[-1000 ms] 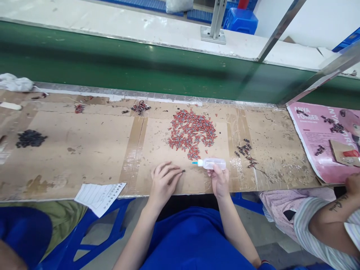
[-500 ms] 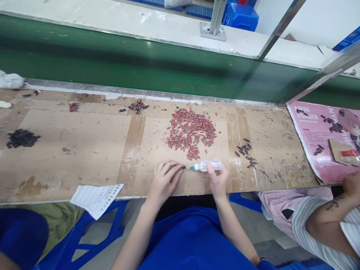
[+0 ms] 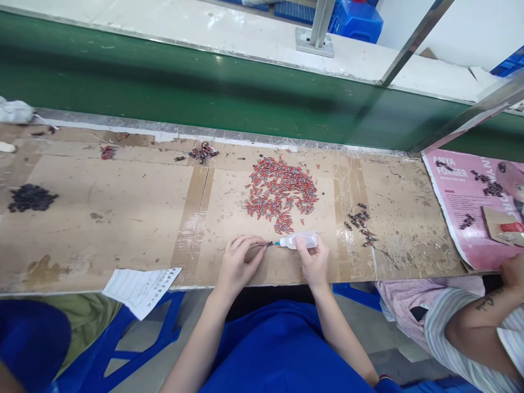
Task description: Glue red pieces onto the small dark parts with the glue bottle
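Note:
My left hand (image 3: 241,261) pinches a small dark part (image 3: 269,243) between thumb and fingertips, just over the cardboard. Its exact kind is too small to make out. In my right hand (image 3: 314,261) is a clear plastic squeeze bottle (image 3: 301,240), lying nearly level with its blue needle tip (image 3: 277,243) pointing left. The tip meets or almost meets the dark part; I cannot tell if they touch. Beyond both hands spreads a pile of small red parts with metallic ends (image 3: 282,188).
Cardboard (image 3: 135,218) covers the bench. Dark parts lie in a black heap (image 3: 31,197) at left and a cluster (image 3: 359,218) at right. A paper sheet (image 3: 141,289) overhangs the front edge. A co-worker's arm (image 3: 478,316) rests at right beside a pink poster (image 3: 458,218).
My right hand has moved the bottle slightly left, bringing its blue tip up to the dark part. My left hand keeps its pinch. The whole view has shifted a little.

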The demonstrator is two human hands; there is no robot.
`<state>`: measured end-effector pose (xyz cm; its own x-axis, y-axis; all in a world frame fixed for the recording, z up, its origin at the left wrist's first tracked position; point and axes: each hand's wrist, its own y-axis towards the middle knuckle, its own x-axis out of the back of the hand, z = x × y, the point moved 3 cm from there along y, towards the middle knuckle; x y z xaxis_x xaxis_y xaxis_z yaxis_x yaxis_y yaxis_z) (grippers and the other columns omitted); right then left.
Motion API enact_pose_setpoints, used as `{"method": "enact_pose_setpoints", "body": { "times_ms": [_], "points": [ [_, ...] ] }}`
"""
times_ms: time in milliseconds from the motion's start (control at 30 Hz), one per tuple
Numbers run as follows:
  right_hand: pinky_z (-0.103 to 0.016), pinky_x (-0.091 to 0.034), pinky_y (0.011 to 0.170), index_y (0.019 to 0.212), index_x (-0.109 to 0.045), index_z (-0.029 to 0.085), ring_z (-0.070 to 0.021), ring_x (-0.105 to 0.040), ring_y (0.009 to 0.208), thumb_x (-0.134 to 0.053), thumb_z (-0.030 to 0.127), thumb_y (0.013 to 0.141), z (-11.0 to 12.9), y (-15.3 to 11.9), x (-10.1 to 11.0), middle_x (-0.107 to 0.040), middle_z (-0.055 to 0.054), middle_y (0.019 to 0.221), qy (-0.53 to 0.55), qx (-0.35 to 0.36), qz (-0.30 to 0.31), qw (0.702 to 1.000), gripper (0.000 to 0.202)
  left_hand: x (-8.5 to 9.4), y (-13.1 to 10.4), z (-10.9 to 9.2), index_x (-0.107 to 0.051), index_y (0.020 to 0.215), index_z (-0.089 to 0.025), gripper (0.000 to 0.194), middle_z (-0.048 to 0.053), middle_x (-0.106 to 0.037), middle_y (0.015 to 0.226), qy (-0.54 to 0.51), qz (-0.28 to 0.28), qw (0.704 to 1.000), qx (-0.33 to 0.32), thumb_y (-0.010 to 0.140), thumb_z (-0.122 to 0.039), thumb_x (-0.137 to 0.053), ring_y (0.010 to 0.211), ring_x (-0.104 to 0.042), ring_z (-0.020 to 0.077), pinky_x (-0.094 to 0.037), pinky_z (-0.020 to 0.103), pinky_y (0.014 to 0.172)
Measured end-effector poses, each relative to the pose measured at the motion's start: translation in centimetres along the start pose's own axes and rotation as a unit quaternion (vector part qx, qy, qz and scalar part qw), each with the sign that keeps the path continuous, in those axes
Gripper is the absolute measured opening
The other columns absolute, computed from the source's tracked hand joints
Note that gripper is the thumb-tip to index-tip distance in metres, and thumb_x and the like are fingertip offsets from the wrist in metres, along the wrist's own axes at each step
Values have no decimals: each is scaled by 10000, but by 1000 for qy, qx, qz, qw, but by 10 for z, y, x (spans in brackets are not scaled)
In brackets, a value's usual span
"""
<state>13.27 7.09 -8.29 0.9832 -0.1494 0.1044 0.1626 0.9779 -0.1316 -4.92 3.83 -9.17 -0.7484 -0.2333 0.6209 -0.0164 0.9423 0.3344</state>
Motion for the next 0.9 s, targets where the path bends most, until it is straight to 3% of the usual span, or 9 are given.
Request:
{"method": "enact_pose_setpoints", "body": {
  "times_ms": [667,900],
  "points": [
    [-289,-501,612,738,-634,193,-181,-623,654,-697,408,743,0,0,1,-686,-16,695,-6,0,-17,1000,224,1,0,-1,-626,922,-233,63,-3,-758,872,2,-1,1000,1,864,-210,-615,850,-704,171,-473,354,860],
    [-287,-493,600,745,-651,196,-184,-627,657,-699,408,740,-1,-1,-1,-696,-21,707,-11,-2,3,1000,217,1,0,-1,-632,918,-235,60,0,-758,869,-1,0,1000,8,868,-216,-604,851,-704,174,-476,362,863]
  ]
}}
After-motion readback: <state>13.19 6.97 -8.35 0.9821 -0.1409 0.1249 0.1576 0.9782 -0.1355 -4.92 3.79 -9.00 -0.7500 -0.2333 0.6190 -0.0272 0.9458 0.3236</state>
